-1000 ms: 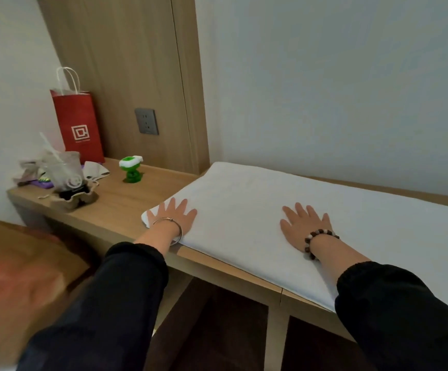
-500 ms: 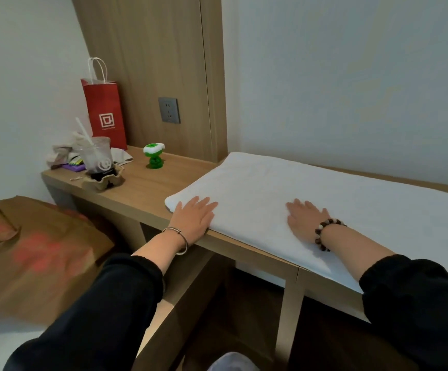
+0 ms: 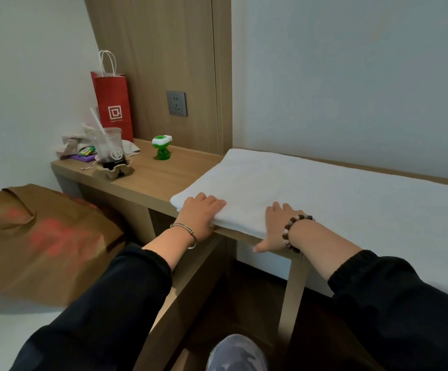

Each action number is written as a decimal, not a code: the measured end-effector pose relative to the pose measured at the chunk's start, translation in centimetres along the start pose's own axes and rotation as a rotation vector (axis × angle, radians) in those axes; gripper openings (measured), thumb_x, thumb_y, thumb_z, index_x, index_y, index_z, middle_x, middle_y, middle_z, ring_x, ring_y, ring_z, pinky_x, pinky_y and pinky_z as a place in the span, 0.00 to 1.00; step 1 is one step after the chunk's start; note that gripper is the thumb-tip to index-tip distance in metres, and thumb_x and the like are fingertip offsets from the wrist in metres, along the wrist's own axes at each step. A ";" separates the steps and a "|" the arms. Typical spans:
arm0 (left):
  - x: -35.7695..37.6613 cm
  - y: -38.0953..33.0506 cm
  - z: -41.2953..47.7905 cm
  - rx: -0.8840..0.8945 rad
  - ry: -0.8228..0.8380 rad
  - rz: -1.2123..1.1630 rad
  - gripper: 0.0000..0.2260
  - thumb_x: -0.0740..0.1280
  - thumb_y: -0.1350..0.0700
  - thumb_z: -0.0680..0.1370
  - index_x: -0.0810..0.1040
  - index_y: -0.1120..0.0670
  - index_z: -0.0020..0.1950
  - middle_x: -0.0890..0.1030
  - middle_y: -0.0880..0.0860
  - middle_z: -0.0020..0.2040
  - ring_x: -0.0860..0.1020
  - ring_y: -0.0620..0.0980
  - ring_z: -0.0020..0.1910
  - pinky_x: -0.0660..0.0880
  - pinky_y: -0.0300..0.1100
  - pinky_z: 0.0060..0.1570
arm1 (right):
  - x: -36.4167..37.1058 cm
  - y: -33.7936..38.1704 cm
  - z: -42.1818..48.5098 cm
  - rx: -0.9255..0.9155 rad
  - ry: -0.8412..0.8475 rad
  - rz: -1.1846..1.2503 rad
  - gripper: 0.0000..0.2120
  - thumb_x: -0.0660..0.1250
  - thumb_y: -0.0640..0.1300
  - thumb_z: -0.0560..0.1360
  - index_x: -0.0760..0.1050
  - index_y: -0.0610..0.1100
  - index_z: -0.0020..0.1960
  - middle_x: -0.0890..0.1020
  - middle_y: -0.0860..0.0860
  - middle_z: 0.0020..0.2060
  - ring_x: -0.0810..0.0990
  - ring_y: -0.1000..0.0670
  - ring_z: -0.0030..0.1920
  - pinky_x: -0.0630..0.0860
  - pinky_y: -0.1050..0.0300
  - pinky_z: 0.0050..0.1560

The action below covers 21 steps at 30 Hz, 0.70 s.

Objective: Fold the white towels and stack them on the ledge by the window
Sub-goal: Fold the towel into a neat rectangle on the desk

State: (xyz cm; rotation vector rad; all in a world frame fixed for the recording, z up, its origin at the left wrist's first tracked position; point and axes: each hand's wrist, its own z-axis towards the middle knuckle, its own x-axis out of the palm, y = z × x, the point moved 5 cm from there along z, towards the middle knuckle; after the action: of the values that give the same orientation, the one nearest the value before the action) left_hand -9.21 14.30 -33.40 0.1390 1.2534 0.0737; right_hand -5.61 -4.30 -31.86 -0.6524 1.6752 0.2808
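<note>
Rests left hand (image 3: 200, 214) on near corner of towel (image 3: 311, 188), fingers draped, thumb hidden, grip unclear; presses right hand (image 3: 275, 228) flat just beside; towel lengthwise rightward along ledge (image 3: 161, 178)

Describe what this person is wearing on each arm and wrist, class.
Both arms are in black long sleeves: the left sleeve and the right sleeve, which has a ribbed cuff. By the left hand, a thin silver bangle circles the wrist. By the right hand there is a bracelet of round brown and pale beads.
</note>
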 end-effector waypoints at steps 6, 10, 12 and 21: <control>-1.0 0.0 0.5 0.045 0.065 0.062 0.24 0.63 0.63 0.76 0.66 0.47 0.70 0.72 0.50 0.63 0.68 0.52 0.60 0.68 0.45 0.60 | 1.0 -0.7 -0.9 -0.060 -0.082 0.025 0.31 0.64 0.47 0.72 0.56 0.42 0.70 0.63 0.45 0.65 0.64 0.44 0.65 0.70 0.46 0.59; -2.2 1.6 0.7 -0.016 0.100 0.191 0.15 0.61 0.59 0.77 0.73 0.46 0.61 0.76 0.50 0.57 0.71 0.51 0.57 0.70 0.44 0.56 | 0.8 -1.7 -0.5 -0.098 -0.055 0.120 0.27 0.56 0.52 0.76 0.57 0.44 0.72 0.64 0.46 0.67 0.66 0.45 0.64 0.70 0.49 0.58; -3.1 3.2 -0.1 -0.281 -0.073 0.176 0.09 0.63 0.56 0.75 0.75 0.49 0.55 0.76 0.51 0.53 0.72 0.52 0.53 0.72 0.45 0.50 | 0.6 -2.2 0.1 -0.089 -0.054 0.143 0.27 0.54 0.53 0.78 0.56 0.45 0.74 0.63 0.46 0.70 0.65 0.44 0.66 0.68 0.48 0.64; -0.2 1.6 -2.5 -1.192 -0.211 -2.012 0.21 0.60 0.49 0.81 0.65 0.58 0.71 0.78 0.63 0.55 0.81 0.57 0.44 0.79 0.46 0.42 | 0.4 -3.0 1.3 -0.072 -0.151 0.294 0.24 0.51 0.51 0.79 0.57 0.55 0.75 0.70 0.50 0.69 0.73 0.47 0.61 0.72 0.55 0.57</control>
State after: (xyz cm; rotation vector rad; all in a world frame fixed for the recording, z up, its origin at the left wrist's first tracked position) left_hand -11.66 16.04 -33.73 -2.0393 0.4884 -0.8920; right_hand -2.92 -6.22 -32.04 -0.4249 1.6187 0.5889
